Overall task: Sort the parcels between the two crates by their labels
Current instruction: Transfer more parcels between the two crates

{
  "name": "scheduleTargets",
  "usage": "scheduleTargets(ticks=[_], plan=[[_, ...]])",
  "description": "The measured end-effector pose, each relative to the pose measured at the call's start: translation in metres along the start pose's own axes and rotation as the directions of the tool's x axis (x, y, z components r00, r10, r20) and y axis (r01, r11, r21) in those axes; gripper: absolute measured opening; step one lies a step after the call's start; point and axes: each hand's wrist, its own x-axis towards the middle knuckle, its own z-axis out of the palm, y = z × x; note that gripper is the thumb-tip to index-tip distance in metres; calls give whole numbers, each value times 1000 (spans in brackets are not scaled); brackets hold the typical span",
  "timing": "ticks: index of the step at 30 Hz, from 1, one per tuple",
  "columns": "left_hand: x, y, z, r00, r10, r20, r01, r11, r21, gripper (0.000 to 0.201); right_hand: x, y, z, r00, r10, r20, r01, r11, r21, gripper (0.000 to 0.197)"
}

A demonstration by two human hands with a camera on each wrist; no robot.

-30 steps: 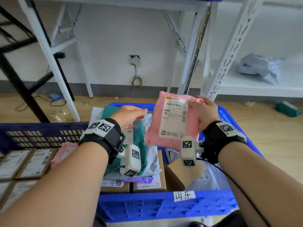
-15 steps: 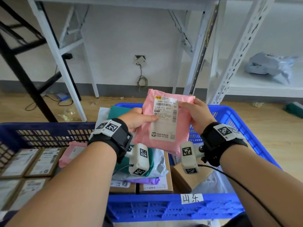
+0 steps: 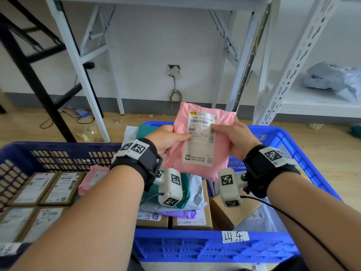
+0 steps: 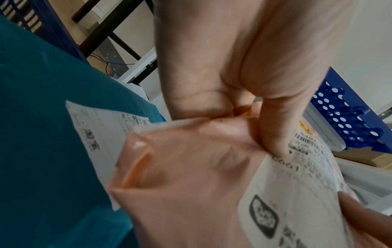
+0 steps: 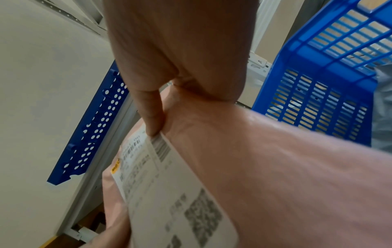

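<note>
Both hands held one pink parcel [image 3: 199, 141] up above the right blue crate [image 3: 214, 245], its white label [image 3: 199, 141] facing the camera. The left hand [image 3: 166, 138] pinched the parcel's left edge, thumb on the label; the right hand [image 3: 235, 137] gripped the right edge, thumb across the barcode.

Only the head view showed the whole scene: the left crate [image 3: 58, 153] with flat labelled boxes [image 3: 46, 190] and another pink parcel [image 3: 93, 178], and the right crate with a teal bag [image 3: 172, 194], brown boxes [image 3: 195, 220] and a handwritten tag [image 3: 235, 236] on its near wall. The left wrist view alone showed the left thumb [image 4: 273, 127] pressing the crumpled pink film [image 4: 186, 176] against fingers curled beneath, with the teal bag's own label [image 4: 101, 144] just behind. The right wrist view showed the right thumb [image 5: 148, 114] on the label's edge and the crate's slotted wall [image 5: 318, 100] beyond.

A second earlier, only the right hand held the parcel while the left hand hung open beside it; now both grasped it, nearer the middle.
</note>
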Motion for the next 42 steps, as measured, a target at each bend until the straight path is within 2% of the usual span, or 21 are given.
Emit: scheduleTargets(ticks=[3, 6, 11, 18, 21, 23, 26, 28, 30, 31, 33, 34, 36, 38, 42], plan=[[-7, 4, -10, 1000, 12, -29, -11, 1000, 12, 38, 2, -1, 8, 999, -7, 40, 8, 1000, -11, 29], [-22, 14, -31, 995, 51, -85, -48, 998, 39, 40, 3, -5, 26, 995, -14, 103, 19, 998, -53, 29], [-54, 28, -82, 977, 114, -181, -93, 988, 122, 43, 1, -19, 77, 957, -51, 285, 131, 954, -270, 20], [-95, 26, -158, 955, 43, -294, 48, 954, 295, 36, -3, -10, 183, 904, -63, 424, 227, 909, -350, 6], [-108, 9, -194, 933, 0, -361, 86, 971, 224, 37, -3, 5, 224, 890, -37, 455, 229, 899, -373, 15], [-114, -8, -216, 917, -45, -395, 120, 979, 167, 35, -2, 16, 247, 880, -24, 474, 261, 860, -440, 26], [-121, -36, -245, 878, -134, -460, 174, 984, 47, 31, -3, 36, 270, 851, 2, 526, 384, 680, -624, 43], [-117, -60, -269, 840, -215, -497, 246, 969, -3, 53, -2, 51, 276, 821, 50, 569, 424, 614, -665, 48], [-96, -103, -307, 781, -310, -543, 320, 944, -80, 80, 0, 62, 276, 813, 103, 574, 418, 582, -697, 52], [-96, -115, -311, 741, -359, -568, 365, 925, -109, 82, 0, 66, 275, 816, 119, 566, 408, 575, -709, 53], [-101, -134, -310, 655, -424, -625, 448, 884, -130, 63, 1, 74, 270, 822, 139, 552, 391, 566, -726, 50], [-105, -140, -305, 627, -440, -643, 476, 870, -132, 54, 2, 78, 267, 822, 153, 549, 385, 561, -733, 47], [-103, -157, -296, 608, -465, -643, 494, 856, -152, 45, 3, 86, 260, 817, 184, 546, 384, 533, -754, 41], [-93, -171, -288, 601, -518, -608, 570, 812, -128, 38, 6, 93, 253, 820, 205, 535, 384, 497, -779, 34], [-79, -187, -268, 609, -612, -505, 707, 707, -5, 45, 8, 100, 246, 825, 204, 526, 373, 503, -780, 27]])
